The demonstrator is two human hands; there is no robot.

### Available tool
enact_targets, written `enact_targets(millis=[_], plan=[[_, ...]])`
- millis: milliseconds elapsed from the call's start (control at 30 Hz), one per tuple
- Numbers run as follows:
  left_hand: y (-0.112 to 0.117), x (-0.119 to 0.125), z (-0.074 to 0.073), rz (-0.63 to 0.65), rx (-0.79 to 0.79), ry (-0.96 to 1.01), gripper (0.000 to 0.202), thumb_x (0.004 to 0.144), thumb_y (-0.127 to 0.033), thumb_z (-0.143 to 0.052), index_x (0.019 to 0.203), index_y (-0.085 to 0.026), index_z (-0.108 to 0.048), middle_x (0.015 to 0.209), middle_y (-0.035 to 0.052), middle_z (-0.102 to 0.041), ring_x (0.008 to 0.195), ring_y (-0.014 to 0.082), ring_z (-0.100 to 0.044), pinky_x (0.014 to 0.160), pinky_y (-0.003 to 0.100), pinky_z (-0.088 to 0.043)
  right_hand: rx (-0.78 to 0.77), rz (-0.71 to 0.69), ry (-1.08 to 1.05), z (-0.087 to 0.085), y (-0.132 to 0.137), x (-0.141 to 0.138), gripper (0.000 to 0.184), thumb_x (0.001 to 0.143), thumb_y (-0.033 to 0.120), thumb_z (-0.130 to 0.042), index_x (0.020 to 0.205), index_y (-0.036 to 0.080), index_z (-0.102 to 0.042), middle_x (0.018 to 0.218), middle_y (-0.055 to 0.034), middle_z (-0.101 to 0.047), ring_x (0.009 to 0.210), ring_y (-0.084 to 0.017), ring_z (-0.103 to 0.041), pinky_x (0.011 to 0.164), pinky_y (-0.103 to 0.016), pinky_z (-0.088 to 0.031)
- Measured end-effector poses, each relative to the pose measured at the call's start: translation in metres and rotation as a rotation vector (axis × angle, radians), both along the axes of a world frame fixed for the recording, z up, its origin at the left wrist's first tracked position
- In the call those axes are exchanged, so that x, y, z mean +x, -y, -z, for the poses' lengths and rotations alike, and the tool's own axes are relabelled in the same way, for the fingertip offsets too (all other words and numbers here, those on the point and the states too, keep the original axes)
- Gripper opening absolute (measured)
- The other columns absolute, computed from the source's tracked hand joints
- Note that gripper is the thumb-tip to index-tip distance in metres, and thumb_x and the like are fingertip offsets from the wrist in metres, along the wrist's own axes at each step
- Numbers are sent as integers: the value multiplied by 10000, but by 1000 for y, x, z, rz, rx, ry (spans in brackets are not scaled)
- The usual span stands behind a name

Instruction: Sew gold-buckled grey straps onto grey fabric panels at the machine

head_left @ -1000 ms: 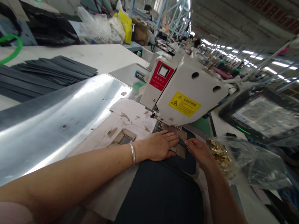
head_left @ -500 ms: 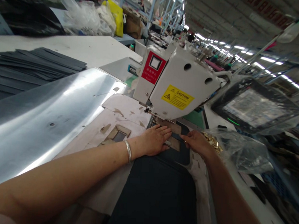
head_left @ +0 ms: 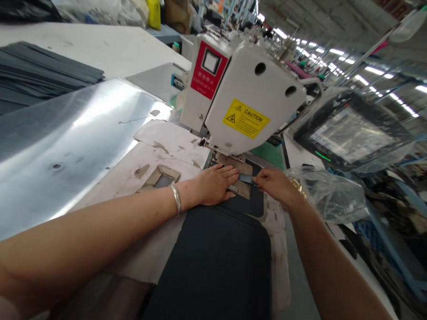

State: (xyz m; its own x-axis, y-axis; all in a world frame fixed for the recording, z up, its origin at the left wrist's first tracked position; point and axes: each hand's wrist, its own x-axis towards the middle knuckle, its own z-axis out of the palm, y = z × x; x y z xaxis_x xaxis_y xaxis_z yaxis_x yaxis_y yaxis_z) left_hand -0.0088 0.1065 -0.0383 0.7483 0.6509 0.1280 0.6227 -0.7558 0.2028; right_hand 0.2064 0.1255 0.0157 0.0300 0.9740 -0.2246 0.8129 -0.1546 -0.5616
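Note:
A long dark panel [head_left: 215, 270] with rounded corners runs under the head of a white sewing machine [head_left: 254, 95]. My left hand [head_left: 217, 184] lies flat on its far part, fingers stretched out beside a brownish plate with an opening [head_left: 243, 192]. Between that hand and my right hand, a narrow dark strip [head_left: 246, 179] crosses the plate. My right hand [head_left: 273, 184] pinches the strip's right end between thumb and fingers. The strip's left end is hidden at my left fingers.
A pile of dark strips [head_left: 42, 74] lies on the white table at left, beyond a shiny metal plate [head_left: 75, 133]. Gold-coloured metal pieces [head_left: 298, 187] sit by a clear plastic bag [head_left: 335, 195] at right. Behind them stands a plastic-wrapped screen [head_left: 354, 131].
The whole view has shifted, so the machine sits higher and further left. My right hand has turned slightly, and more of the strip shows. My left hand stays flat on the panel.

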Motion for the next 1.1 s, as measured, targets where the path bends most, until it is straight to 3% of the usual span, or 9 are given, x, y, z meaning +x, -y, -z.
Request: enact_targets(millis=[167,367,567,867,1100], plan=[[-1,0,0,3,8,6,575,963,-428,-411,1447,-120,-385,1538,119,-340,1424,241,-304,1152,374,-227,-138,174,-452,1,5,4,248,730,204,-787,613,158,-574,597,-12,-626,610,-118,-636,632,-216,-556],[0,0,-2,1,-8,-6,588,968,-432,-405,1458,-110,-365,1546,119,-322,1432,239,-289,1156,365,-216,-204,316,-745,18,8,11,294,640,162,-843,619,160,-549,592,13,-607,563,-94,-602,565,-183,-546],[-2,1,4,9,29,17,580,960,-431,-424,1443,-112,-392,1536,115,-344,1420,236,-310,1150,358,-220,-181,366,-752,21,8,10,338,622,122,-846,572,162,-514,536,32,-577,503,-81,-567,497,-172,-519],[-2,3,3,-8,8,3,578,961,-436,-409,1453,-134,-381,1541,105,-337,1426,235,-300,1149,373,-223,-213,330,-638,20,0,12,330,682,132,-832,602,160,-513,548,30,-580,485,-80,-578,499,-172,-536],[-2,2,4,-7,24,-21,594,965,-443,-399,1455,-107,-373,1546,103,-328,1426,235,-299,1154,366,-220,-205,357,-584,14,2,3,298,785,35,-715,601,151,-513,532,9,-599,446,-83,-581,469,-171,-536]])
